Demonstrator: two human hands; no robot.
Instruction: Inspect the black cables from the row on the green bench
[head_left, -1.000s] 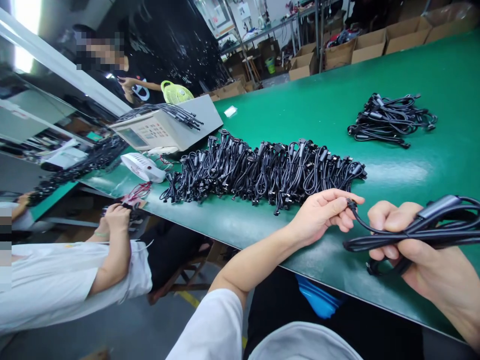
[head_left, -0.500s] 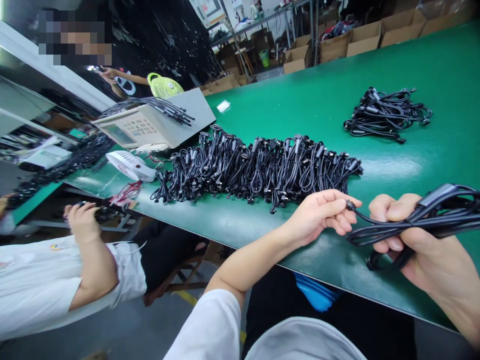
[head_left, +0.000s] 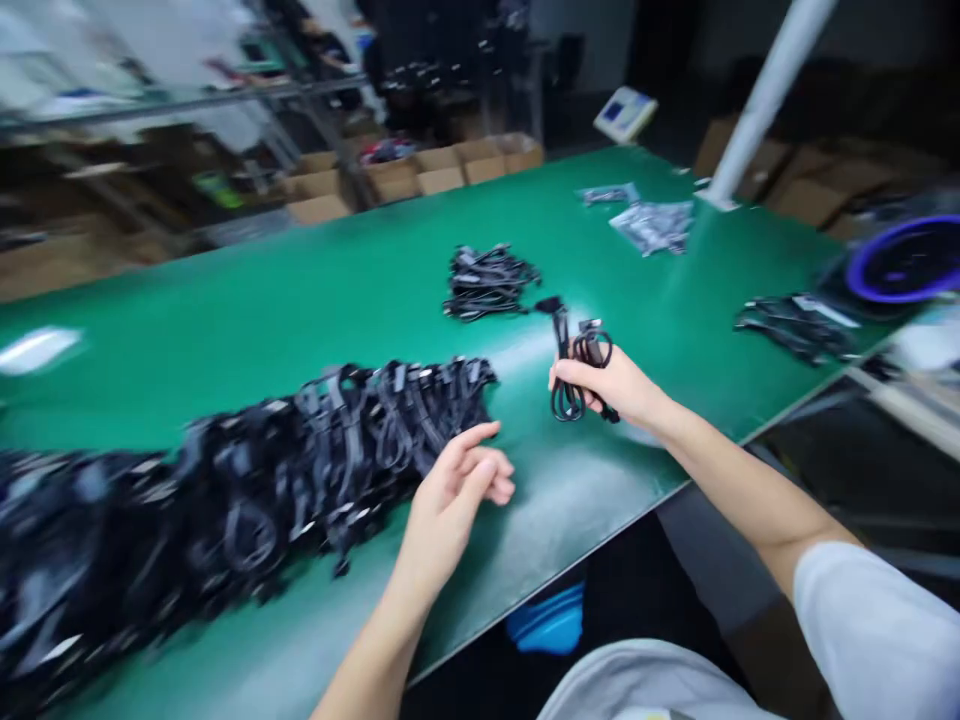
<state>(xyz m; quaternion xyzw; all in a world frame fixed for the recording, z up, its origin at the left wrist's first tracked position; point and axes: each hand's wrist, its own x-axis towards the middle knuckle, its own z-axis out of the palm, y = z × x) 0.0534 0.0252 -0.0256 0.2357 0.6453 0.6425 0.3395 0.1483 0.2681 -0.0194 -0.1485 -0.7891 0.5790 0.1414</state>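
Coiled black cable (head_left: pixel 576 372) is gripped in the right hand (head_left: pixel 611 385), whose fingers are closed around the loops. The bundle stands above the green surface (head_left: pixel 225 320), and one end with a dark plug sticks up from the top of the fist. The right arm reaches forward over the surface, a white sleeve at its shoulder.

The left hand (head_left: pixel 457 490) is loosely open and holds nothing. Its fingers are slightly curled, with the fingertips just beside the near end of a long heap of black cables (head_left: pixel 247 490). If they touch the heap, I cannot tell, because this part is blurred. The heap runs along the surface toward the left edge of the view.

A small pile of cables (head_left: pixel 487 282) lies farther back on the surface, near the held bundle but apart from it. Clear plastic bags (head_left: pixel 649 222) lie beyond, near a white post (head_left: pixel 765 95). More dark cables (head_left: pixel 795 328) lie at the right side of the surface, close to a round object with a purple rim (head_left: pixel 904 262). Cardboard boxes (head_left: pixel 420 178) stand behind the far edge.
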